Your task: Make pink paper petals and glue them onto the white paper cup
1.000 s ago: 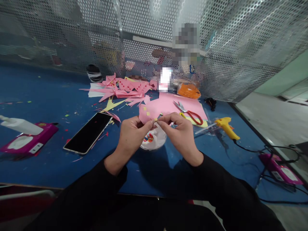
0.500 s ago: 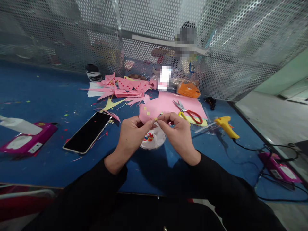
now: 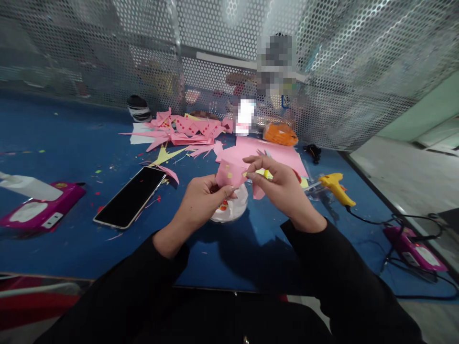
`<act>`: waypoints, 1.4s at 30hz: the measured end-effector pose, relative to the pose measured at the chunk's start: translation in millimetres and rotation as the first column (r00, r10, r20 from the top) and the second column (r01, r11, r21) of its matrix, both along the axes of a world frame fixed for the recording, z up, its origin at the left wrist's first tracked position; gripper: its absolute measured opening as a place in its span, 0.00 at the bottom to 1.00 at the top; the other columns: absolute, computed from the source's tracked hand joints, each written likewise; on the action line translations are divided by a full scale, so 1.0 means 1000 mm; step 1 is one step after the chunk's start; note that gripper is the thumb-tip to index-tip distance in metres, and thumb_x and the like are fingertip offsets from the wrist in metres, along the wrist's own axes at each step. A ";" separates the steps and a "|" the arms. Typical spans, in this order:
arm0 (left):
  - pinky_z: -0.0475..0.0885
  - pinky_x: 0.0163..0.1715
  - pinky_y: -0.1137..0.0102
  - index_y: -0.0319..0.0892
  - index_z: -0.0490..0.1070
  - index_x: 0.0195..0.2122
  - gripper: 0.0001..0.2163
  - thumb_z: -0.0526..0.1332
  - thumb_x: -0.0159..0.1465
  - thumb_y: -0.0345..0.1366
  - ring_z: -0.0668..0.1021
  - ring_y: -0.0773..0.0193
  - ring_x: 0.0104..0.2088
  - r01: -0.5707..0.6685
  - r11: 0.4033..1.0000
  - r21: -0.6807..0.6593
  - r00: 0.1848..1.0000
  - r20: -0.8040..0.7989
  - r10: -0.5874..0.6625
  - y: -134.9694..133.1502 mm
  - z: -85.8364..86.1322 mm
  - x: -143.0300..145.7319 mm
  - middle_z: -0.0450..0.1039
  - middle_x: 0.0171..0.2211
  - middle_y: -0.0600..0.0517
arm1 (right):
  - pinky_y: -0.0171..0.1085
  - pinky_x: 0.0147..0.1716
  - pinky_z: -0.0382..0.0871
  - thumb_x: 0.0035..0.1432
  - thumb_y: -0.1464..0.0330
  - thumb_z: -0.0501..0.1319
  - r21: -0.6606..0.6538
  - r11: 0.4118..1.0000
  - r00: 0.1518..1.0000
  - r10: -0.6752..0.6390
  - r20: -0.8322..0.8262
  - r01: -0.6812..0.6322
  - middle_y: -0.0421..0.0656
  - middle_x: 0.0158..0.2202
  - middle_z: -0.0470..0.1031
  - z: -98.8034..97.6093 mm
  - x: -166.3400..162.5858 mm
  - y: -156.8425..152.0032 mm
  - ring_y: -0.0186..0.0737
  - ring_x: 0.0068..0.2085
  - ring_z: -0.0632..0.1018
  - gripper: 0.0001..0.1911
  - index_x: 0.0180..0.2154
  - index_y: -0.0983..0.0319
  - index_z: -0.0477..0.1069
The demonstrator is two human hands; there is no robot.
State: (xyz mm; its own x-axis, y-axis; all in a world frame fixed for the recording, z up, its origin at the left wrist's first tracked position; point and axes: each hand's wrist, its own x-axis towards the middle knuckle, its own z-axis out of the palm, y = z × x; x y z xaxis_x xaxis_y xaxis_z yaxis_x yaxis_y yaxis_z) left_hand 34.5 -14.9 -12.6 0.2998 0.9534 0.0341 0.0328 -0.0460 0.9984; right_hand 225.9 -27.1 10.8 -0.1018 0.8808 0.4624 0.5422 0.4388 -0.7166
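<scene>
My left hand [image 3: 199,199] pinches the lower edge of a pink paper cutout [image 3: 236,173] dotted with small yellow squares. At the cutout's right edge, my right hand [image 3: 281,186] has thumb and forefinger closed on a small yellow paper square [image 3: 245,175]; whether it touches the pink paper I cannot tell. Just below both hands sits a white-lined bowl [image 3: 238,212] with red and orange bits inside. Scissors [image 3: 297,176] lie mostly hidden behind my right hand, on pink sheets [image 3: 283,154].
A phone [image 3: 132,198] lies left of my hands, near a purple power strip [image 3: 60,205]. Pink paper cutouts [image 3: 193,136] pile up by the mesh screen. To the right are a yellow glue gun [image 3: 337,188], its cable and another purple power strip [image 3: 412,248].
My right hand has moved right, away from my left fingertips, to the cutout's right edge. The pink cutout has shifted slightly right and turned a little, and more of the scissors is covered.
</scene>
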 end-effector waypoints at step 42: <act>0.70 0.23 0.74 0.40 0.82 0.34 0.10 0.70 0.57 0.42 0.81 0.64 0.26 0.019 0.999 -0.044 0.999 0.039 -0.017 0.000 0.004 0.000 0.83 0.30 0.46 | 0.56 0.67 0.54 0.65 0.75 0.54 0.337 0.941 0.808 -0.176 0.562 -0.029 0.52 0.53 0.73 -0.005 -0.014 -0.010 0.52 0.65 0.66 0.08 0.36 0.59 0.69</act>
State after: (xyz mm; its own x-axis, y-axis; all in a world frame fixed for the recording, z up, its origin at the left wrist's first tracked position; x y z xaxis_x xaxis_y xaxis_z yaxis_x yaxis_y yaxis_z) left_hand 34.7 -14.5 -8.9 0.3161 0.9487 0.0043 -0.0067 -0.0024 1.0000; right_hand 211.9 -36.9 5.7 -0.3798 0.7136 0.5886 0.8469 0.5243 -0.0892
